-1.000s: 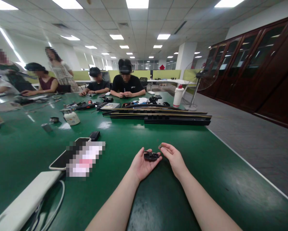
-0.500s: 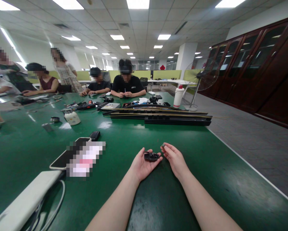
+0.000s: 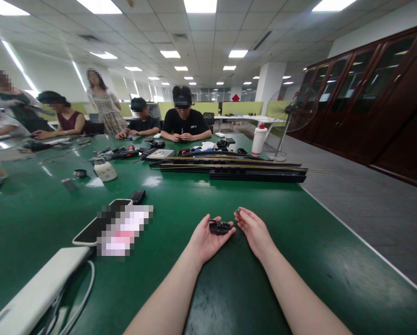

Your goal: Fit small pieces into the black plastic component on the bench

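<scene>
On the surface (image 3: 173,202), a phone (image 3: 95,225) lies left of the left hand (image 3: 207,243). A device (image 3: 220,227) rests in that hand's palm; just to its right, a piece (image 3: 237,211) sits in the right hand (image 3: 254,231). Behind the hands lie strips (image 3: 257,176), a jar (image 3: 105,171) to their left, a bottle (image 3: 259,142) behind their right part.

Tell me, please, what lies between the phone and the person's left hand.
In the head view, a pale, pixelated item lies beside the phone; from there, green tabletop stretches to the left hand, where a small black part rests.
</scene>
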Tool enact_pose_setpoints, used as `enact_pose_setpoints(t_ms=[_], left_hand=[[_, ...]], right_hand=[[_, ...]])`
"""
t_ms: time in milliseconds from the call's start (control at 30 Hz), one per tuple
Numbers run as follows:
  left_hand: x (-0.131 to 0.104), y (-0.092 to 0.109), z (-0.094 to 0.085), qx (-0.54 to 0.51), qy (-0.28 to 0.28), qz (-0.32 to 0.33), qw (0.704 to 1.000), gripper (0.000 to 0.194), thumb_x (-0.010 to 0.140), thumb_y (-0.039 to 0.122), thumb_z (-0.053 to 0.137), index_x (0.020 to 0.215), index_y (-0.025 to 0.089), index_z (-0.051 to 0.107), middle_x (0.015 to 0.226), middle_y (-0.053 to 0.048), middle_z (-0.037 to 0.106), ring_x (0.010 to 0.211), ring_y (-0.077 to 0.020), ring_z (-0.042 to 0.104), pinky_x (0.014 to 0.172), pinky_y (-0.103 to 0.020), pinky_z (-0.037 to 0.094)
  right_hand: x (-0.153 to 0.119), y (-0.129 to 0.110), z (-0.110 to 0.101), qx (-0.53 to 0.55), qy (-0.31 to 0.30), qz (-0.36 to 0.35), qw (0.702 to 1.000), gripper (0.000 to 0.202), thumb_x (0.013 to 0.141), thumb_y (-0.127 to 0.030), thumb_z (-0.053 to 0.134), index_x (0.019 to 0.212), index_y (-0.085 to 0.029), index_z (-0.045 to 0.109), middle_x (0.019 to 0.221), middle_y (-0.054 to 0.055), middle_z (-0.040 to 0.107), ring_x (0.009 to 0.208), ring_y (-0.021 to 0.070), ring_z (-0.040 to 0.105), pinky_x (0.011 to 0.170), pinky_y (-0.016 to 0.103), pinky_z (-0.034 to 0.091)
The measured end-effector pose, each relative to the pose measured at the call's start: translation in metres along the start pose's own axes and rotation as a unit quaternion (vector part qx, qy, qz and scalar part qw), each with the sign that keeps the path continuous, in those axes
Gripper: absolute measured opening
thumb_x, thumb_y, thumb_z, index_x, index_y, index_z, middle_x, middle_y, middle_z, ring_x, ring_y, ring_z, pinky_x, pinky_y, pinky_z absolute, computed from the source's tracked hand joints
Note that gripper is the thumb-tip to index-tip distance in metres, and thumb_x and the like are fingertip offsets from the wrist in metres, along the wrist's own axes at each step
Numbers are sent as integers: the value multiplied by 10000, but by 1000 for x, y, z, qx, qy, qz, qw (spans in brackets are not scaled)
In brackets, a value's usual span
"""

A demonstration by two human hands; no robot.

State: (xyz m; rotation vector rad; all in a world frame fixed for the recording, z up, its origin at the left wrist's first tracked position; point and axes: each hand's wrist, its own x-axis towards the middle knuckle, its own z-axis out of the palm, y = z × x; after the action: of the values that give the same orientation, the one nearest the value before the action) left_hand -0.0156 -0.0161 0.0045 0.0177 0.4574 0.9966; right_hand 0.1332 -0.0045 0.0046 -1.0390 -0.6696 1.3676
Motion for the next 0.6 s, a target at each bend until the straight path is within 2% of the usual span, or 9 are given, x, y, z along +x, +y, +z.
enact_pose_setpoints(t_ms=[300,600], left_hand=[[0,0,1,6,-1,-2,1000,397,889,377,334,739,85,559,977,-225,589,1060,-331,537,751,-400,515],[0,0,1,9,1,-1,1000,363,882,371,358,750,94,553,986,-199,594,1032,-314,557,755,-416,511]], right_hand=[[0,0,-1,-9,-3,-6,1000,260,587,-332,721,813,-220,659,793,25,710,770,186,637,681,293,463],[1,1,-2,-13,-9,-7,1000,271,595,-347,716,826,-221,656,793,25,709,786,190,636,694,300,456]])
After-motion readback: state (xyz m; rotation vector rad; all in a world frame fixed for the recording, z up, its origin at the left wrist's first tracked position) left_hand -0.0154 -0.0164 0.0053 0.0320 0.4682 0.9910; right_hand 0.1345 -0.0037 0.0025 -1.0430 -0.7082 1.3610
